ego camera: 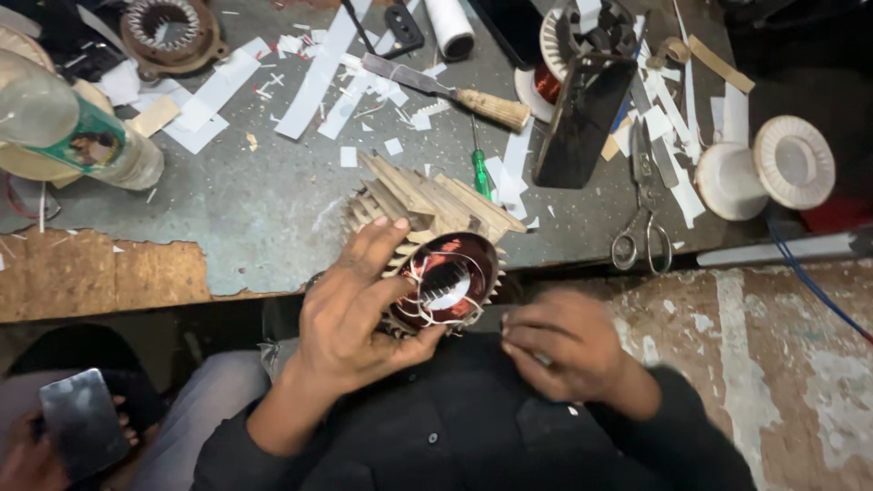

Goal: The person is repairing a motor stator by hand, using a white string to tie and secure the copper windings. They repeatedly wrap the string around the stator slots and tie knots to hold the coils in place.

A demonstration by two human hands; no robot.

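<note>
While I look down through the head camera, my left hand wraps around a finned motor stator, fingers spread over its pale ribs and thumb pressing at its lower rim, holding it tilted against my chest at the near edge of the grey workbench. Copper-red winding fills the round opening that faces me, and thin white threads loop loosely across it. My right hand sits just beside the stator on its right, fingers curled inward in a loose fist; it is blurred, so I cannot tell whether it pinches a thread end or nothing at all. I judge the step in hand to be the lacing of the coil ends with that thread, partway along, since the loops lie slack. Pulling them tight would, I think, call for a steady left-hand grip while the right draws the thread clear without snagging the copper. On the bench behind lie paper strips, a green-handled screwdriver, scissors, a wooden-handled knife and a plastic bottle. At lower left, another person's hand holds a dark phone.
</note>
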